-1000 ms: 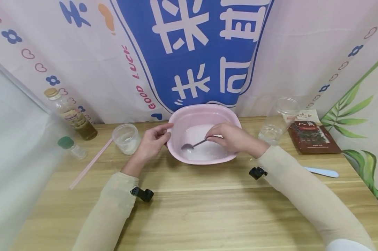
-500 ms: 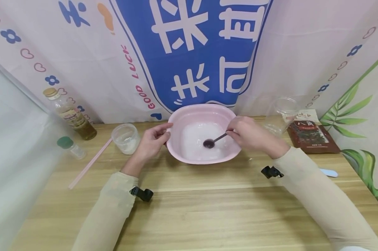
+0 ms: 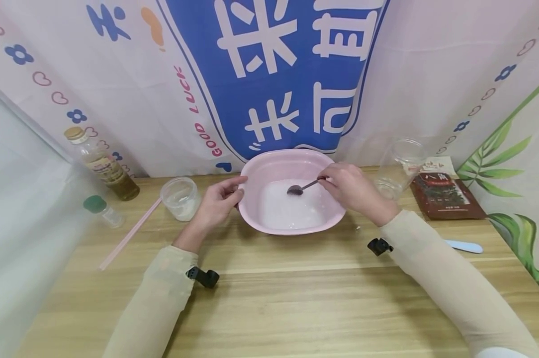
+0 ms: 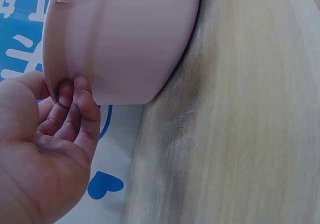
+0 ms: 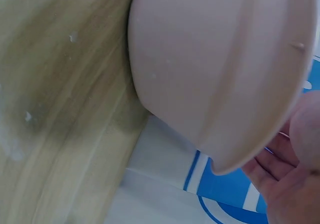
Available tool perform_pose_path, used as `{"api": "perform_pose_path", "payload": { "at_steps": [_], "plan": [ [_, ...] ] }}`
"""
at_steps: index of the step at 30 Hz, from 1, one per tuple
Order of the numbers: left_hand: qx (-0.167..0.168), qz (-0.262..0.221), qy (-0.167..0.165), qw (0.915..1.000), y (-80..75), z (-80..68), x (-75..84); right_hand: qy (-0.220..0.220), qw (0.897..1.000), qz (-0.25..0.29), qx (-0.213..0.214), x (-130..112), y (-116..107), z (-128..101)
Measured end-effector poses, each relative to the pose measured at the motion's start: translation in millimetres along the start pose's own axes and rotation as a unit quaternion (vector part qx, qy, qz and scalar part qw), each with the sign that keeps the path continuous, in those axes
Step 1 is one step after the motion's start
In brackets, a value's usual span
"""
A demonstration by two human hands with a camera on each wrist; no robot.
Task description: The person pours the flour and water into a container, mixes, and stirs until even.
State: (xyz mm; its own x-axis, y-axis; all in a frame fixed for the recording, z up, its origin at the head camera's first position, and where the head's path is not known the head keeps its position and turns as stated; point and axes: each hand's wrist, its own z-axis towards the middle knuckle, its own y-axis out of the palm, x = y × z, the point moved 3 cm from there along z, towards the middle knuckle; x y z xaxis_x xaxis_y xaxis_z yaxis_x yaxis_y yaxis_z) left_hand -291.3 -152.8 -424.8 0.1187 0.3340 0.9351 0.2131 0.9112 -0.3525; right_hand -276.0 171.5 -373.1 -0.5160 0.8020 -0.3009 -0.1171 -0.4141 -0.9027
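Observation:
A pink plastic basin (image 3: 251,209) stands at the back of the table, with a whitish, wet-looking content (image 3: 292,211) in its bottom. My left hand (image 3: 216,203) grips the basin's left rim; in the left wrist view the thumb lies over the rim and the curled fingers (image 4: 87,108) press from beneath. A small dark spoon (image 3: 295,190) is pinched by its handle in my right hand (image 3: 352,189), above the basin's right side. Its bowl hangs over the whitish content; whether it touches cannot be told. In the right wrist view the basin wall hides the spoon.
Left of the basin are a clear tub (image 3: 180,199) with white content, pink chopsticks (image 3: 130,234), a green-capped jar (image 3: 103,211) and an oil bottle (image 3: 106,166). To the right stand a clear plastic cup (image 3: 397,169), a brown packet (image 3: 446,195) and a light-blue handle (image 3: 465,246).
My right hand has swung the spoon from the basin's left-front part rightward, then slightly back and away from me. The left hand keeps its hold on the rim.

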Motion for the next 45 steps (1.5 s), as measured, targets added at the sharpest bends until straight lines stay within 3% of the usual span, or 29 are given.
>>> {"api": "perform_pose_path", "payload": {
  "at_steps": [4, 11, 15, 20, 29, 37, 45],
  "plan": [
    [-0.002, 0.004, 0.000, 1.0000, 0.6, 0.3, 0.9, 0.002, 1.000, 0.015, 0.005, 0.9, 2.4, 0.8],
    [0.002, 0.006, 0.001, 1.0000, -0.4, 1.0, 0.7, -0.031, 0.994, 0.078, 0.069, 5.6, 0.7, -3.8],
    [0.003, 0.007, 0.005, 1.0000, -0.4, 1.7, -0.8, -0.033, 0.994, 0.069, 0.082, 9.3, 0.3, -6.0],
    [0.005, 0.003, 0.006, 1.0000, -0.4, 2.0, -1.9, -0.028, 0.996, 0.055, 0.067, 11.2, 1.6, -7.3],
    [0.003, 0.009, 0.001, 1.0000, 0.3, 0.8, -0.5, -0.014, 0.993, 0.107, 0.039, 12.8, 6.4, -9.0],
    [0.003, 0.007, 0.002, 1.0000, 0.6, 0.2, 0.0, -0.018, 0.994, 0.110, 0.007, 13.4, -10.5, -16.3],
    [0.005, 0.003, 0.001, 1.0000, 0.7, 1.0, -1.7, 0.006, 0.977, 0.207, -0.055, 3.5, -3.0, -21.7]
  ]
}}
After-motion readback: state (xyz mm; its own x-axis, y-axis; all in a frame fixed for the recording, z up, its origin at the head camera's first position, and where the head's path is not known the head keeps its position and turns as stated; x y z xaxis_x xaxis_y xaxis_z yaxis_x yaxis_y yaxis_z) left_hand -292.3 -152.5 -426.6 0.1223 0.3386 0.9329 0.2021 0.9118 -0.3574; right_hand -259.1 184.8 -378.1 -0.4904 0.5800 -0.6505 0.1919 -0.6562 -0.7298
